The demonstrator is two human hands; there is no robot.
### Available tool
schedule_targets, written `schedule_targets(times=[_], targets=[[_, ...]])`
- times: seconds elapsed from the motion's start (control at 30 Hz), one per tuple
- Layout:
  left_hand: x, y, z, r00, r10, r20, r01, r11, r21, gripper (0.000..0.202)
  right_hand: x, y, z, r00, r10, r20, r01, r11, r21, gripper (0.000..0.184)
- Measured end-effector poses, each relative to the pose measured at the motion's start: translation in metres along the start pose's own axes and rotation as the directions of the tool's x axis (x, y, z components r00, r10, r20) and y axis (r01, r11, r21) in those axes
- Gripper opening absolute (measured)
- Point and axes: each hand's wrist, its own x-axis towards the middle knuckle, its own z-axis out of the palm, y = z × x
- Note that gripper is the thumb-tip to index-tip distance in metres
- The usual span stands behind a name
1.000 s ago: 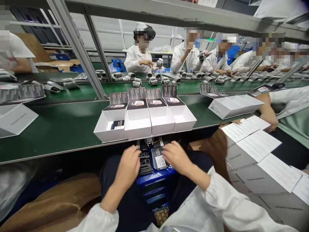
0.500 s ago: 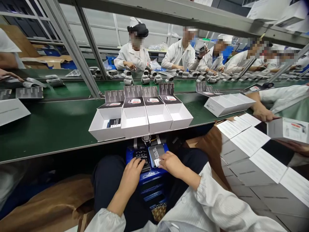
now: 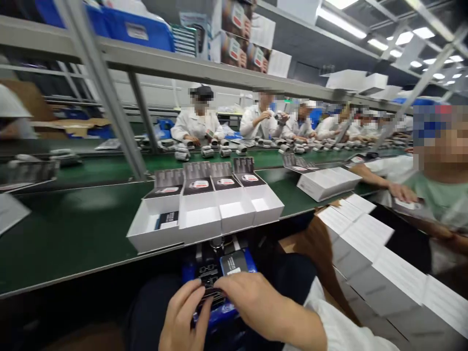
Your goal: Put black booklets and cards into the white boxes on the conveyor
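Note:
Low in the head view, my left hand (image 3: pixel 185 314) is at the near left edge of a stack of black printed leaflets (image 3: pixel 208 270). Its fingers are apart, with the tips touching the stack. My right hand (image 3: pixel 261 304) reaches across from the right, its fingertips closed on the near edge of the top leaflet. Beside the stack lies a grey and blue booklet (image 3: pixel 233 262), partly hidden behind my right hand. Both piles rest on a blue plastic crate (image 3: pixel 252 263) between my knees.
Ahead on the green bench (image 3: pixel 84 214) stand several white boxes (image 3: pixel 199 224) with raised black lids; the leftmost holds a dark booklet (image 3: pixel 168 220). Stacked white cartons (image 3: pixel 398 263) rise at my right, near a co-worker (image 3: pixel 435 185). A metal post (image 3: pixel 106 97) stands front left.
My right hand has moved left from the grey and blue booklet to the black leaflets. My left hand has shifted to their near edge. The camera view has tilted up.

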Motion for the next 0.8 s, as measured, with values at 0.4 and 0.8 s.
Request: schedule_targets(times=[0.4,0.8], targets=[[-0.048,-0.054,0.056,0.552,-0.338,0.763,0.103,0.935,0.34,0.078,0.063,0.075,0.018,0.967,-0.139,-0.214,0.08,0.962,-0.261,0.016],[-0.063,-0.087,0.063,0.579,-0.304,0.757,-0.014,0.924,0.383,0.066,-0.06,0.105,0.144,0.965,0.084,0.247,0.003,0.943,-0.334,0.01]])
